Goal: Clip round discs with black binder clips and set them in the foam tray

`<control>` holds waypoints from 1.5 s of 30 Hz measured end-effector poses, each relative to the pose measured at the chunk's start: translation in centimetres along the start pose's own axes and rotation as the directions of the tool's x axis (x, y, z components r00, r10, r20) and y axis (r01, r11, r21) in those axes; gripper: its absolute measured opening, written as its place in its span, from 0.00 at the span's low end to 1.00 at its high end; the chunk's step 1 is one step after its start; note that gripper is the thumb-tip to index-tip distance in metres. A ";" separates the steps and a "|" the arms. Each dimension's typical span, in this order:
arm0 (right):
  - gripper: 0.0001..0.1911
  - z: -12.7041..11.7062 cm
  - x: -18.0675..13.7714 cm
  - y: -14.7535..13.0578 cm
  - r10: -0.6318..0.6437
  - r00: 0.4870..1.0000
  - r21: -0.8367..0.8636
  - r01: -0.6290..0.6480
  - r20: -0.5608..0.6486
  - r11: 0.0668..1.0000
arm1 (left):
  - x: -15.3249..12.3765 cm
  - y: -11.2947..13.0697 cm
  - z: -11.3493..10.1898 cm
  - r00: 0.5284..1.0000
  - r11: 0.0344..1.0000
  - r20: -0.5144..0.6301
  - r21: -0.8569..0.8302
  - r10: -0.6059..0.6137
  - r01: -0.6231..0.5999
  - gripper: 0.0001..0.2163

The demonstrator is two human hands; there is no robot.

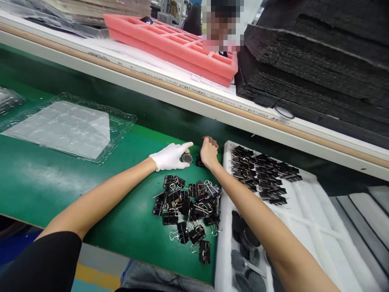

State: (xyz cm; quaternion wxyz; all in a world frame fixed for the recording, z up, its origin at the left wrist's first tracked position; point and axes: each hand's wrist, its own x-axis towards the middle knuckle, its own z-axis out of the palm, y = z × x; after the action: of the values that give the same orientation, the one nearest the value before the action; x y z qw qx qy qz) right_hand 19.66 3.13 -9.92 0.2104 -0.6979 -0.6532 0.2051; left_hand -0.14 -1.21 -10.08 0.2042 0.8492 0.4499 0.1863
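My left hand (170, 157), in a white glove with bare fingertips showing, closes around a small round dark disc (187, 158) with a light rim. Just to its right is my bare right hand (209, 152), its fingers curled in; whatever they hold, if anything, is hidden. Close beside that hand, partly covered by it, a black binder clip (199, 162) shows. Nearer to me, a loose heap of black binder clips (185, 202) with silver wire handles lies on the green table (127, 219).
At right, a white foam tray (306, 221) carries rows of binder clips (258, 174) and several dark discs (243, 259). A clear plastic tray (67, 125) lies left. On the shelf are pink foam (173, 48) and stacked black foam sheets (313, 61). A person sits beyond.
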 end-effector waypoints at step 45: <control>0.22 -10.0 -9.5 1.2 -0.101 0.774 -0.233 0.310 0.625 0.922 | 1.2 0.9 1.5 0.959 0.931 -0.016 0.243 0.284 -0.272 0.31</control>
State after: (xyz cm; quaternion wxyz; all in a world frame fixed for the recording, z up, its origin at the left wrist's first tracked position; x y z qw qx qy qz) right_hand 25.60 -6.66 -2.21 -0.1040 -0.5441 -0.7835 0.2815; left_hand 1.91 -0.96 -10.73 0.0610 0.9176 0.3495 0.1794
